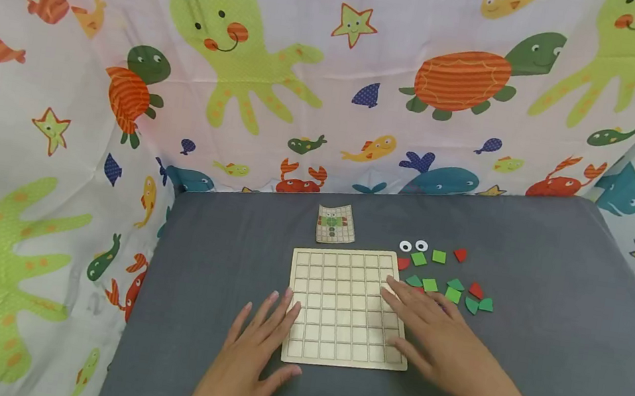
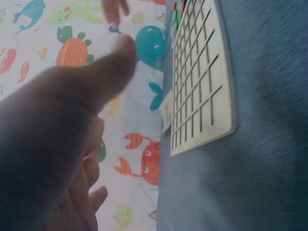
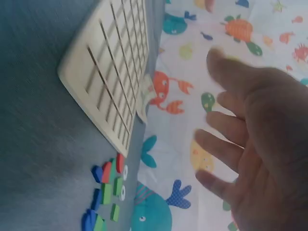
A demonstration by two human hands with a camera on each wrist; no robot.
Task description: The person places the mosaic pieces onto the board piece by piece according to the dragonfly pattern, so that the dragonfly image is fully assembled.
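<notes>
A square wooden grid board (image 1: 341, 309) lies flat on the grey cloth, its shallow squares bare. My left hand (image 1: 252, 358) is at the board's left edge, fingers spread and straight, holding nothing. Over the right edge reaches my right hand (image 1: 443, 344), its fingers loosely extended with nothing in them. In the right wrist view that hand (image 3: 250, 125) hovers above the cloth, apart from the board (image 3: 103, 79). The left wrist view shows my left thumb (image 2: 106, 77) raised beside the board (image 2: 202, 82).
Small green squares (image 1: 439, 256), red pieces (image 1: 460, 255), dark green pieces (image 1: 486, 305) and two white eye rings (image 1: 405, 245) lie right of the board. Blue pieces (image 3: 97, 174) show in the right wrist view. Behind the board is a picture card (image 1: 336, 224). A sea-animal curtain (image 1: 332, 92) surrounds the table.
</notes>
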